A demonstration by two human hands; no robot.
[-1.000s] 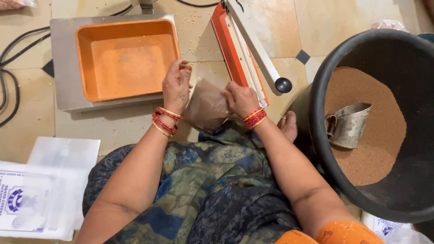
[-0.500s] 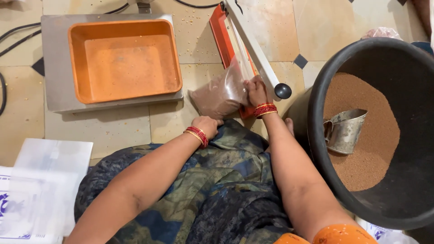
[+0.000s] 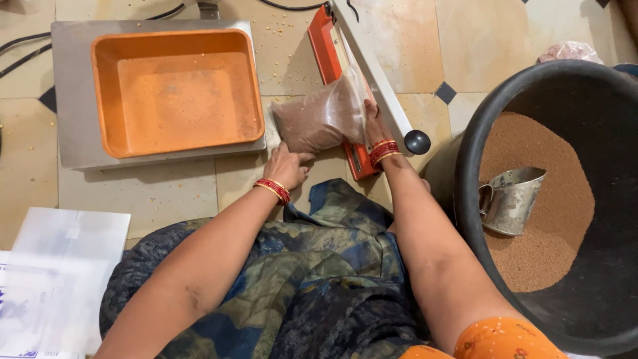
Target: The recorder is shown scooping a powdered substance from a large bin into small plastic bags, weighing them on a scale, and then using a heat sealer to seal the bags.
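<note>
A clear plastic bag of brown grain [image 3: 319,116] lies on the tiled floor against the orange heat sealer [image 3: 335,66]. Its open end rests across the sealer's base under the raised white arm [image 3: 372,73]. My left hand [image 3: 287,165] holds the bag's bottom end from below. At the bag's top corner, my right hand [image 3: 373,123] pinches the plastic, just beside the sealer arm's black knob [image 3: 417,141]. Both wrists wear red bangles.
An orange tray [image 3: 176,90] sits on a steel weighing scale [image 3: 70,100] at the upper left. A large black tub [image 3: 585,199] of brown grain with a metal cup [image 3: 512,199] stands to the right. Flat plastic bags [image 3: 53,279] lie at the lower left.
Both hands carried the bag from my lap up and right onto the sealer. The left hand shifted from the bag's top to its bottom end.
</note>
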